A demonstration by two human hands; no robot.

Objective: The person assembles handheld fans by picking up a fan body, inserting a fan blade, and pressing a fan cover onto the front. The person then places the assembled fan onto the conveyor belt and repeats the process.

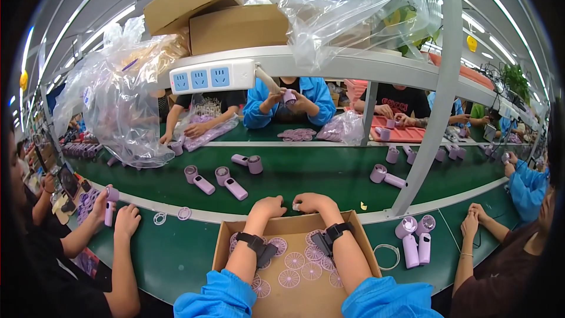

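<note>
My left hand (268, 206) and my right hand (316, 202) are a little apart, just past the far edge of an open cardboard box (222, 241). My left fingers are curled in, and what they hold, if anything, is hidden. A small whitish piece shows at my right fingertips, too small to name. Beneath my forearms, several round lilac fan grilles (289, 278) lie loose in the box. Beyond my hands, lilac handheld fans (232, 184) lie on the green conveyor belt (306, 171).
Two lilac fans (415, 240) and a coiled white ring (386, 257) lie right of the box. Two loose grilles (184, 213) lie left. A metal post (432, 94) and a shelf with a power strip (212, 76) stand ahead. Co-workers sit on both sides and across.
</note>
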